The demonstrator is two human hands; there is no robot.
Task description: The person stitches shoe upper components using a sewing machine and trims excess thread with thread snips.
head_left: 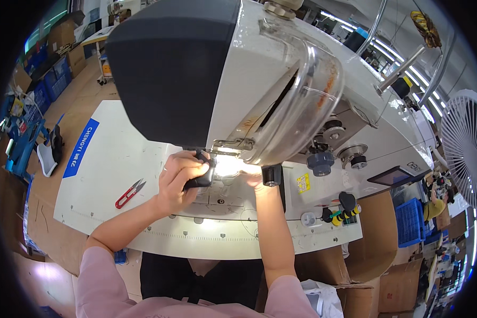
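Black and short, the piece (202, 180) is under the left end of the sewing machine (252, 58), gripped at its left side by the nearer left hand (176, 176), while the right hand (253, 178) reaches under farther right, its grip indiscernible in glare.

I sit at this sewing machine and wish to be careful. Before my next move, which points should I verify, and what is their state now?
1. Left hand has hold of the black piece: ok.
2. Light under the machine head is on: ok.
3. Right hand fingertips away from the needle: cannot tell, glare hides them.
4. Needle threaded: cannot tell, it is lost in the glare.
5. Table beside the left hand free of loose tools: not ok, red snippers lie there.
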